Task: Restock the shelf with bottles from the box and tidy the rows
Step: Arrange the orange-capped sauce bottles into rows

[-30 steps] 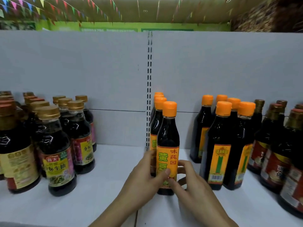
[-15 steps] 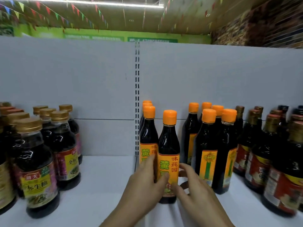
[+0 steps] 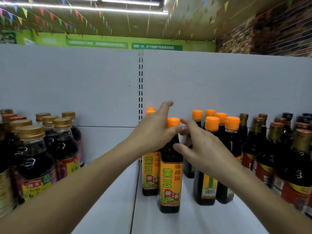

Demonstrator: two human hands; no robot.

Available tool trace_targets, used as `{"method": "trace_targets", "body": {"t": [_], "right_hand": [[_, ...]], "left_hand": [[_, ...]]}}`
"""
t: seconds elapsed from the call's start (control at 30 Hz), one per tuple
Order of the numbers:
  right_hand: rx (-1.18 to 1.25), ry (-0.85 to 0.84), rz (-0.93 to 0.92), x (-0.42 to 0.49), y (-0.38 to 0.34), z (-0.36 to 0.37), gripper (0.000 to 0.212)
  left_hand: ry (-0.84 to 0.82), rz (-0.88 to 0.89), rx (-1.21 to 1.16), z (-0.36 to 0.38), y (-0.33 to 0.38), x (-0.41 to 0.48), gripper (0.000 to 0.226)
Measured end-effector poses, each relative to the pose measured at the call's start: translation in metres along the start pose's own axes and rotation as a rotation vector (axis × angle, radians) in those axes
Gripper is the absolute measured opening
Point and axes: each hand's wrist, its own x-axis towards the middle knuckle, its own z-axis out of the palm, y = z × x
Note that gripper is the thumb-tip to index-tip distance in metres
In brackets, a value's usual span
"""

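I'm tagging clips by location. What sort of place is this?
Most likely a grocery store aisle: a white shelf carries rows of labelled sauce bottles grouped by brand, green signs run along the far wall, and coloured bunting hangs from the ceiling.

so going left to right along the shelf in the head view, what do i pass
gold-cap bottles → upright → front bottle → orange-cap bottles → red-label bottles. Left hand and right hand are left out: they overlap the bottles.
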Motion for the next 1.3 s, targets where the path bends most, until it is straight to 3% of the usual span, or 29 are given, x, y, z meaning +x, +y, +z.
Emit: {"method": "trace_targets", "body": {"t": [0.13, 0.27, 0.4, 0.53, 0.67, 0.8, 0.97, 1.3], "right_hand": [[-0.075, -0.044, -0.024, 0.030, -0.007, -0.017, 0.072], [-0.143, -0.106, 0.007, 0.053, -0.005, -0.018, 0.053], [-0.244, -0.111, -0.005, 0.069, 0.001, -0.012, 0.046], [-0.407, -0.110, -0.051, 0.085, 0.008, -0.010, 0.047], [-0.516, -0.144, -0.083, 0.103, 0.016, -0.010, 0.055], [-0.567, -0.168, -0.102, 0.116, 0.021, -0.011, 0.051], [-0.612, -0.266, -0.106, 0.133, 0.023, -0.014, 0.029], [-0.705, -0.316, -0.213, 0.170, 0.030, -0.009, 0.047]], "left_hand": [[-0.174, -0.014, -0.046, -0.007, 0.005, 0.022, 0.050], [-0.187, -0.033, 0.030, -0.003, 0.006, 0.034, 0.018], [-0.208, -0.056, 0.060, 0.002, 0.004, 0.048, 0.014], [-0.193, -0.022, 0.247, 0.006, 0.007, 0.063, 0.007], [-0.163, -0.002, 0.447, 0.011, 0.013, 0.075, 0.021], [-0.179, -0.011, 0.502, 0.011, 0.010, 0.089, 0.037], [-0.256, -0.041, 0.535, 0.007, 0.007, 0.104, 0.024], [-0.358, -0.090, 0.396, 0.007, -0.014, 0.134, 0.025]]}}
